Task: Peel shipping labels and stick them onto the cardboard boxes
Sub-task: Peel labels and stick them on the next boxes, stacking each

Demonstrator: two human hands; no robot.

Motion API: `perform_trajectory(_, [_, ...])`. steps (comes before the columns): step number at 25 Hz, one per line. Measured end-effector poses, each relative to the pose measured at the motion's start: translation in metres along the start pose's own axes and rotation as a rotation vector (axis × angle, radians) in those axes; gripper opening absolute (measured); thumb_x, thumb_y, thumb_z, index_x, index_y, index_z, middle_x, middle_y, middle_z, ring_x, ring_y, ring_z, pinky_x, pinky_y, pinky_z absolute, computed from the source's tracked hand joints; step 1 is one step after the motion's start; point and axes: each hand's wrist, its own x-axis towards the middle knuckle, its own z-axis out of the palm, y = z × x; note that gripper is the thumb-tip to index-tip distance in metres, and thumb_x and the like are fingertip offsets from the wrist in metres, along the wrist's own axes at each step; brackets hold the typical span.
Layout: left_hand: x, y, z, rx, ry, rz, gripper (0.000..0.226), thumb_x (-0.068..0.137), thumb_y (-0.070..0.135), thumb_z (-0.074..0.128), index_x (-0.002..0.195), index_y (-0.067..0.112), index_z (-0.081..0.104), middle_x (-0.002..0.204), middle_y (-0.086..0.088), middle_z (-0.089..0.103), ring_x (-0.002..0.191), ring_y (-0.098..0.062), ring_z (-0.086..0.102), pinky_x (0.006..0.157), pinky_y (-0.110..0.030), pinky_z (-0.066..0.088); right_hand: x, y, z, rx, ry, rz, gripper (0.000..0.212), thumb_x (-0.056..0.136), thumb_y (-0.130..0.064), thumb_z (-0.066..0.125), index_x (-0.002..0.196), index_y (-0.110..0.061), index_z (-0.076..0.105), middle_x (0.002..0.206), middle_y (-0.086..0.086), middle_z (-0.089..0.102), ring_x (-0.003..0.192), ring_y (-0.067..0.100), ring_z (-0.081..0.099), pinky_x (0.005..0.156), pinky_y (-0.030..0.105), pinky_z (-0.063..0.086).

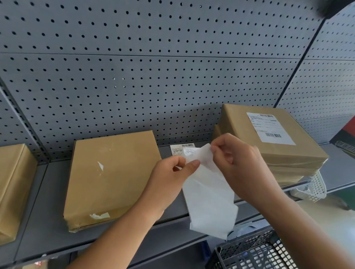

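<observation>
1. Grey metal shelf (48, 219) holds a brown cardboard box (109, 177).
2. Peeling step: left hand (169, 176) and right hand (240, 167) grips clamp the white label sheet (209, 200) above its front edge.
3. Next, I reckon, press it onto that box.

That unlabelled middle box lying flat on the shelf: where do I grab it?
Likely its near end, coming from the front: the middle box lies flat, its far end toward the pegboard, with shelf showing on both sides.
</observation>
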Motion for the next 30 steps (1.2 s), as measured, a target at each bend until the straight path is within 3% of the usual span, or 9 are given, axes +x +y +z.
perform_trajectory(3, [-0.002, -0.002, 0.000, -0.032, -0.022, -0.045, 0.041, 0.096, 0.028, 0.069, 0.085, -0.011, 0.060, 0.065, 0.002, 0.057, 0.049, 0.000, 0.043, 0.052, -0.013, 0.035, 0.006, 0.004, -0.006, 0.007, 0.028, 0.050, 0.009, 0.096, -0.031, 0.056, 0.092, -0.027, 0.063, 0.081, -0.010, 0.070, 0.079, 0.012, 0.065, 0.073, 0.042, 0.056])
perform_trajectory(7, [-0.003, -0.004, 0.000, 0.032, -0.056, -0.091, 0.034, 0.094, 0.031, 0.070, 0.073, 0.009, 0.056, 0.056, 0.011, 0.041, 0.048, -0.002, 0.035, 0.059, -0.024, 0.033, 0.021, 0.012, -0.015, 0.009, 0.051, 0.137, 0.012, 0.100, -0.029, 0.050, 0.095, -0.027, 0.060, 0.086, -0.008, 0.068, 0.080, 0.014, 0.064, 0.064, 0.034, 0.052])
perform_trajectory(11, [-0.006, -0.010, 0.001, 0.077, -0.105, -0.131, 0.037, 0.094, 0.028, 0.070, 0.068, 0.015, 0.048, 0.049, 0.016, 0.036, 0.044, -0.003, 0.031, 0.051, -0.021, 0.029, 0.037, 0.020, -0.026, -0.039, 0.088, 0.146, 0.014, 0.103, -0.029, 0.043, 0.101, -0.023, 0.056, 0.087, 0.000, 0.064, 0.075, 0.012, 0.057, 0.054, 0.030, 0.040])
perform_trajectory(16, [-0.008, -0.021, 0.001, 0.187, -0.140, -0.128, 0.035, 0.092, 0.031, 0.072, 0.069, 0.016, 0.049, 0.062, 0.006, 0.045, 0.061, -0.011, 0.045, 0.064, -0.028, 0.040, 0.054, 0.020, -0.045, -0.099, 0.165, 0.114, 0.019, 0.104, -0.025, 0.041, 0.106, -0.014, 0.056, 0.084, 0.000, 0.058, 0.078, 0.022, 0.052, 0.061, 0.034, 0.037])
perform_trajectory(18, [-0.009, -0.026, 0.002, 0.225, -0.160, -0.141, 0.036, 0.091, 0.032, 0.072, 0.070, 0.016, 0.047, 0.066, 0.002, 0.045, 0.066, -0.015, 0.049, 0.067, -0.032, 0.043, 0.061, 0.023, -0.054, -0.128, 0.200, 0.112, 0.018, 0.103, -0.027, 0.040, 0.105, -0.018, 0.055, 0.085, 0.002, 0.060, 0.081, 0.026, 0.055, 0.065, 0.037, 0.043])
perform_trajectory(27, [-0.016, -0.039, 0.005, 0.360, -0.261, -0.250, 0.032, 0.093, 0.036, 0.068, 0.075, 0.017, 0.051, 0.072, 0.000, 0.060, 0.061, -0.015, 0.058, 0.064, -0.028, 0.051, 0.074, 0.024, -0.089, -0.086, 0.396, 0.101, 0.019, 0.103, -0.022, 0.042, 0.113, -0.014, 0.057, 0.094, 0.002, 0.059, 0.083, 0.022, 0.051, 0.067, 0.029, 0.032])
perform_trajectory(30, [-0.019, -0.039, 0.005, 0.448, -0.355, -0.295, 0.035, 0.091, 0.046, 0.068, 0.080, 0.015, 0.056, 0.077, 0.001, 0.065, 0.060, -0.015, 0.062, 0.076, -0.035, 0.059, 0.071, 0.019, -0.087, -0.041, 0.414, 0.061, 0.019, 0.103, -0.022, 0.043, 0.111, -0.013, 0.058, 0.083, -0.003, 0.059, 0.073, 0.017, 0.048, 0.060, 0.029, 0.029])
